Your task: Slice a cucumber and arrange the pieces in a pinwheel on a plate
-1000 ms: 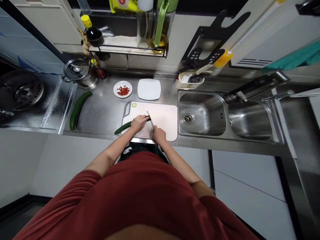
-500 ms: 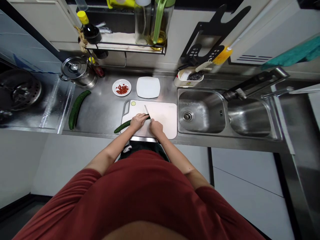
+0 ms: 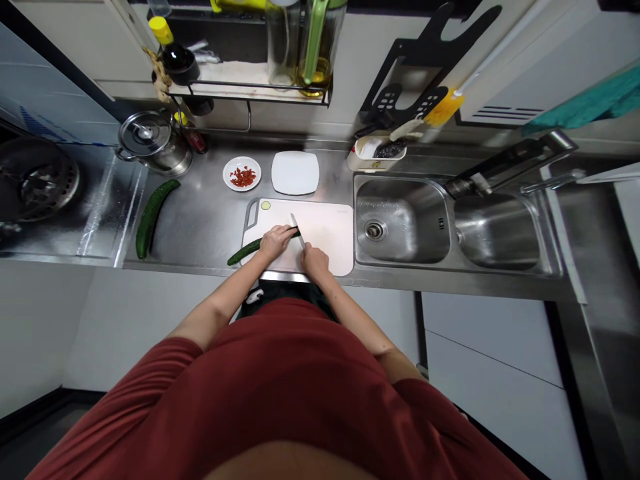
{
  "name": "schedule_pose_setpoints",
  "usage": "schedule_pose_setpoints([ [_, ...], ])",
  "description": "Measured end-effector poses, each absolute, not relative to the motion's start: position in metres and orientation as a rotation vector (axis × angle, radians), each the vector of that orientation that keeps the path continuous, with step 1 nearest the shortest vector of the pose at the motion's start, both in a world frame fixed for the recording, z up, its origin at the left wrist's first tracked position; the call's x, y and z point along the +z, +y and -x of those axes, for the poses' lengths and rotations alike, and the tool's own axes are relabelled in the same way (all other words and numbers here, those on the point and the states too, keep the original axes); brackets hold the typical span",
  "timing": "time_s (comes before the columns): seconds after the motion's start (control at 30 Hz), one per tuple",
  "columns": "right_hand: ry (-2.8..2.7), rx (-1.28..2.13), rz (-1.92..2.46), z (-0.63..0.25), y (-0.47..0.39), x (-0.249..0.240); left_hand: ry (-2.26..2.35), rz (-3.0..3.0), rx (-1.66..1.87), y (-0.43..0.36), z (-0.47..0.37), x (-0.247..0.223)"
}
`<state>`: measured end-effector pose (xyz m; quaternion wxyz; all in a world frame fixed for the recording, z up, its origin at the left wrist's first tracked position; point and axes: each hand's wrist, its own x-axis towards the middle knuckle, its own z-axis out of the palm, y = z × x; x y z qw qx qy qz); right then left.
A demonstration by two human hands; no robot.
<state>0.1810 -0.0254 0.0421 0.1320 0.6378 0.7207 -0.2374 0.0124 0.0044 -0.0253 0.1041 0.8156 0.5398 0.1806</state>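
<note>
A white cutting board (image 3: 327, 230) lies on the steel counter in front of me. A green cucumber (image 3: 243, 252) rests across the board's left edge, its left end hanging past it. My left hand (image 3: 275, 241) presses down on the cucumber near its right end. My right hand (image 3: 314, 259) grips the handle of a knife (image 3: 297, 230), whose blade points away from me and meets the cucumber just right of my left fingers. A small pale cucumber slice (image 3: 265, 206) lies at the board's far left corner.
A second cucumber (image 3: 153, 215) lies on the counter to the left, near a lidded steel pot (image 3: 150, 139). Behind the board stand a small plate of red chili pieces (image 3: 242, 175) and an empty white square plate (image 3: 295, 172). A double sink (image 3: 406, 220) is to the right.
The knife and my right hand have shifted slightly left and closer along the cucumber. My left hand stays on the cucumber. The whole view has drifted a little.
</note>
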Motion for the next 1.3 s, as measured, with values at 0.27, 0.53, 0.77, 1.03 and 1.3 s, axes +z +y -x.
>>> schedule_pose_setpoints([
  [0.27, 2.107, -0.709, -1.84, -0.179, -0.019, 0.036, 1.597, -2.41, 0.535, 0.005, -0.013, -0.025],
  [0.53, 2.126, -0.733, -1.845, -0.173, -0.007, 0.034, 1.604, -2.388, 0.517, 0.004, -0.013, -0.023],
  [0.77, 2.132, -0.752, -1.858, -0.167, 0.001, 0.037, 1.617, -2.371, 0.521, 0.004, -0.014, -0.022],
  [1.03, 2.146, -0.754, -1.865, -0.159, 0.015, 0.039, 1.606, -2.363, 0.516, 0.004, -0.013, -0.019],
  [1.3, 2.169, -0.775, -1.858, -0.157, 0.021, 0.039, 1.611, -2.353, 0.534, 0.004, -0.014, -0.016],
])
